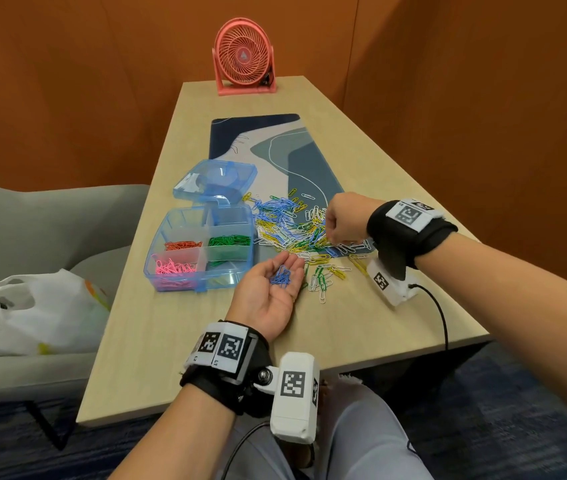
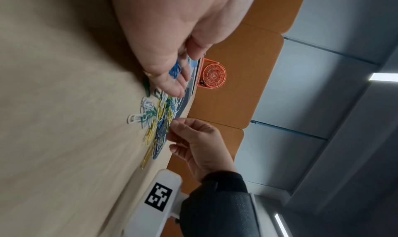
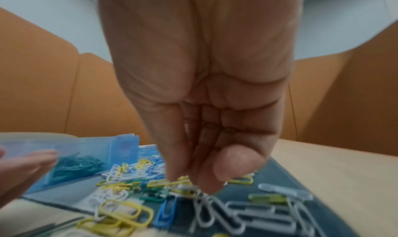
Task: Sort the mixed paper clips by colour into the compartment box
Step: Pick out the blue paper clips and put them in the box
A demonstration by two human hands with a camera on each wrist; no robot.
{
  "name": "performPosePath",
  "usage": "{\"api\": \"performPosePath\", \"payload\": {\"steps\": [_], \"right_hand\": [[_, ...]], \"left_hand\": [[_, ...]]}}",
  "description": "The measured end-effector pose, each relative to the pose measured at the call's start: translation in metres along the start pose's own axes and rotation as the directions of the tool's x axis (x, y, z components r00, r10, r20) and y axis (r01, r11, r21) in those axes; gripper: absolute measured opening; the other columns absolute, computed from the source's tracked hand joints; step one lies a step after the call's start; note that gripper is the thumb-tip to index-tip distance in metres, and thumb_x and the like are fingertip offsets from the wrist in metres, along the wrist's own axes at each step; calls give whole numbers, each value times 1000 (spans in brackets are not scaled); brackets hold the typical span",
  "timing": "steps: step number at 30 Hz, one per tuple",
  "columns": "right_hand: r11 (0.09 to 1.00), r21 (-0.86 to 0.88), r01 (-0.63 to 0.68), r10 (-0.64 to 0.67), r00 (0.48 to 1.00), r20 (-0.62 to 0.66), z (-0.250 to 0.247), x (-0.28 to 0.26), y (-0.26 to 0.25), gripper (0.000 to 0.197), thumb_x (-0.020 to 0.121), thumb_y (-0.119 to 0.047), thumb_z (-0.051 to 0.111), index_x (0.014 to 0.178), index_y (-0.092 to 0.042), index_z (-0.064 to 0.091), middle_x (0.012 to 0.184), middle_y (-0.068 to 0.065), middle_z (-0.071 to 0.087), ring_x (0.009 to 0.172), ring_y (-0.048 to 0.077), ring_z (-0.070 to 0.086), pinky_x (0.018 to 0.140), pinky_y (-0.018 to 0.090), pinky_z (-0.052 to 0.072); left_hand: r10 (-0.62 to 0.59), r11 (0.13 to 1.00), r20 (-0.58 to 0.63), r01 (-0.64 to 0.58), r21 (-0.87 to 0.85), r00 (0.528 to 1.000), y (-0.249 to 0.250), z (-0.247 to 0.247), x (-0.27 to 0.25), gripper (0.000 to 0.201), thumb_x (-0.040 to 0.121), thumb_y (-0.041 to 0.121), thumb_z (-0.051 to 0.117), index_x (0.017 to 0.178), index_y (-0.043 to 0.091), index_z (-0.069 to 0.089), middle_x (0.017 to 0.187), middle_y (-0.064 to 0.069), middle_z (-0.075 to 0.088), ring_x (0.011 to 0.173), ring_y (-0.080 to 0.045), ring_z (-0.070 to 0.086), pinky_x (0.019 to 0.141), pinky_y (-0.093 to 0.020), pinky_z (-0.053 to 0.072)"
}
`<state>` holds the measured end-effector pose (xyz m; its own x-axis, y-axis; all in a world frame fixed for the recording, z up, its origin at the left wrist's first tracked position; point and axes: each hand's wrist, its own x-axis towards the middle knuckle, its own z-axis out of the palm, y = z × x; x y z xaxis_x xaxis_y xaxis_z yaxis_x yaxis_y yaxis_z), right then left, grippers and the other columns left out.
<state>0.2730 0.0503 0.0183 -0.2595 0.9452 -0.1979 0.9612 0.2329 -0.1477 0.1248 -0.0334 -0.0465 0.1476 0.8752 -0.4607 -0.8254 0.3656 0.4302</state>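
Fingertips (image 3: 206,186) of the right hand (image 1: 346,216) are bunched down into the mixed clip pile (image 1: 295,230); a pinched clip cannot be made out. Blue clips (image 1: 282,274) are cradled in the upturned left hand (image 1: 268,292), fingers relaxed, beside the compartment box (image 1: 157,268).

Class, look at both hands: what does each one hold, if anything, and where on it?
The left hand cradles blue clips loose on its upturned palm. The right hand reaches fingertips into the mixed pile; any pinched clip cannot be told.
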Motion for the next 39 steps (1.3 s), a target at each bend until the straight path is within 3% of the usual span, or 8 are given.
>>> {"api": "performPosePath", "payload": {"steps": [4, 8, 12, 17, 21, 29, 36, 39], "right_hand": [[999, -7, -46, 47, 997, 67, 11, 2, 1, 17, 76, -18, 75, 85, -3, 72, 75, 7, 66, 55, 15, 55, 52, 23, 47], [998, -14, -55, 56, 995, 79, 17, 7, 3, 22, 74, -16, 73, 89, 0, 71, 78, 9, 63, 71, 21, 57, 65, 28, 48], [998, 13, -56, 54, 992, 110, 11, 7, 4, 14, 74, -11, 67, 84, -2, 71, 75, 9, 69, 65, 19, 60, 67, 27, 53], [995, 69, 76, -72, 996, -58, 0, 13, -1, 22, 80, -8, 65, 100, -16, 68, 80, -6, 54, 76, 16, 53, 58, 22, 39], [983, -53, 178, -179, 984, -7, 8, 18, -6, 28, 83, -5, 60, 105, -17, 71, 79, -8, 52, 78, 14, 50, 52, 12, 33], [968, -132, 213, -215, 977, 4, 12, 19, -1, 12, 85, -9, 57, 94, -11, 64, 82, -2, 54, 78, 17, 49, 55, 24, 33], [973, 155, 171, -158, 983, -94, -2, 10, -2, 9, 83, -8, 59, 88, -12, 65, 78, -3, 61, 73, 14, 56, 65, 23, 43], [914, 342, 219, -234, 972, 3, -7, -3, -20, 15, 79, -6, 66, 92, -13, 66, 78, 2, 71, 65, 10, 62, 69, 26, 52]], "left_hand": [[6, 1000, -5, -6, 4, 1000, 0, 0, 0, 30, 101, 11, 30, 97, -4, 55, 96, -18, 59, 96, -27, 58, 88, -34, 49], [3, 1000, -4, -3, 14, 1000, 0, 1, -1, 30, 101, 12, 30, 102, -5, 54, 97, -18, 59, 107, -28, 53, 94, -37, 45], [6, 1000, -7, -6, 18, 1000, 1, 0, -1, 30, 101, 12, 30, 102, -4, 55, 97, -18, 60, 94, -26, 59, 89, -35, 47], [0, 1000, -6, 0, 10, 1000, 1, 0, -2, 31, 102, 14, 30, 103, -4, 55, 97, -17, 60, 100, -27, 57, 85, -32, 47], [-3, 1000, -5, 3, -3, 1000, 1, -1, -1, 31, 102, 15, 30, 99, -3, 56, 96, -16, 61, 91, -25, 60, 73, -28, 54], [3, 1000, 4, -3, 11, 1000, 1, -1, -1, 30, 101, 13, 30, 97, -2, 55, 97, -16, 60, 90, -26, 59, 74, -28, 53], [-7, 1000, -10, 7, 19, 1000, 2, 1, -4, 31, 102, 14, 30, 98, -4, 55, 100, -17, 60, 117, -29, 51, 88, -36, 47], [-20, 1000, -20, 20, 5, 1000, 2, 1, -2, 33, 102, 17, 29, 101, -4, 55, 112, -18, 57, 120, -31, 51, 95, -37, 43]]}}
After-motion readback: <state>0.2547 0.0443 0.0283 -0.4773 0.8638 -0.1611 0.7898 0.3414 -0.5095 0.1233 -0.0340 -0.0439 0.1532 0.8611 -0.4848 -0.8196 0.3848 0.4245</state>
